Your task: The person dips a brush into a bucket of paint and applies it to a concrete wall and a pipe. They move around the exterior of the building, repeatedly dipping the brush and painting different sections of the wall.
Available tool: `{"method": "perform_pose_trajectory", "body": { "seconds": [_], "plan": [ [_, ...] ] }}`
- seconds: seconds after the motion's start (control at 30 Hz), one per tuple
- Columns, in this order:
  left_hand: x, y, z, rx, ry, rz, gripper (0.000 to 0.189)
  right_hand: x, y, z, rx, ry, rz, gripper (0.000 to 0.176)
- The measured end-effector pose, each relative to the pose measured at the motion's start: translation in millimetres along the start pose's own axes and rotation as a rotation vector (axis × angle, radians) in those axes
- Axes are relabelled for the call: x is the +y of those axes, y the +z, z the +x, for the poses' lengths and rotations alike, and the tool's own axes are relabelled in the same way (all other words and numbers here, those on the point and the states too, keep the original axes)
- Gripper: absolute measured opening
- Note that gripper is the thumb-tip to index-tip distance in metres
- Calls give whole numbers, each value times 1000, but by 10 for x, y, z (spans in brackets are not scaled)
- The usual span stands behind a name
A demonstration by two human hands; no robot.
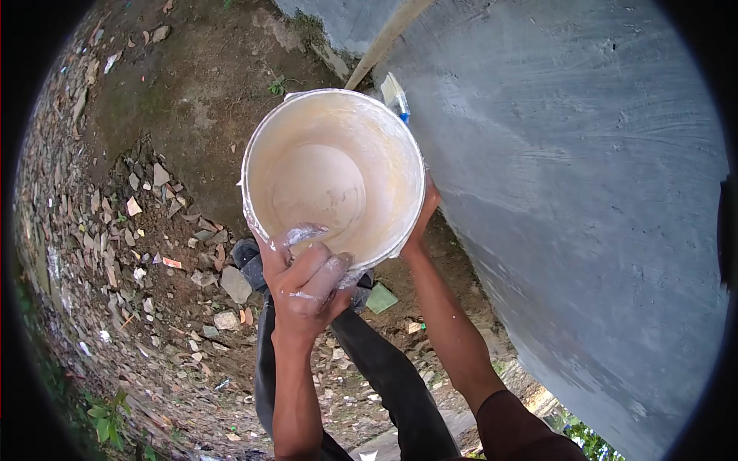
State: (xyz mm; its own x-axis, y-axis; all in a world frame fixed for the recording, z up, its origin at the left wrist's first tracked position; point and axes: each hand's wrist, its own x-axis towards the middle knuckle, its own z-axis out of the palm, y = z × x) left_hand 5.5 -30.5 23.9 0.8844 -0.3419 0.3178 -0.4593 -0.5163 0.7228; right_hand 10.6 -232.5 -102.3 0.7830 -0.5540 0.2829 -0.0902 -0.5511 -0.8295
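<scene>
A white plastic bucket [265,154], smeared inside with pale paint, is tipped so its mouth faces me. My left hand [307,280] is closed over its near rim, with white paint on the thumb and fingers. Against the bucket's right outer side is my right hand [430,196], supporting it; the fingers are hidden behind the wall. Beyond the upper right rim, a paintbrush [395,95] shows pale bristles and a bit of blue. The rest of its handle is hidden, so what holds it cannot be seen.
A grey plastered wall [584,177] rises close on the right. Behind the bucket, a wooden pole [388,42] slants up near the wall corner. The dirt ground [177,100] is littered with stones and rubble. A green tile piece [380,298] lies near my feet.
</scene>
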Motion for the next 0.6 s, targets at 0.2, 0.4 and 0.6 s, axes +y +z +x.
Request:
{"method": "perform_pose_trajectory", "body": {
  "seconds": [0.2,0.4,0.6],
  "plan": [
    [28,77,-42,11,-4,64,28,-263,438,756,-152,176,-196,17],
    [34,71,-38,2,-14,89,27,-180,243,325,-18,204,-106,20],
    [9,89,-104,-31,-21,56,29,-202,-403,-467,121,344,-111,24]
  ]
}}
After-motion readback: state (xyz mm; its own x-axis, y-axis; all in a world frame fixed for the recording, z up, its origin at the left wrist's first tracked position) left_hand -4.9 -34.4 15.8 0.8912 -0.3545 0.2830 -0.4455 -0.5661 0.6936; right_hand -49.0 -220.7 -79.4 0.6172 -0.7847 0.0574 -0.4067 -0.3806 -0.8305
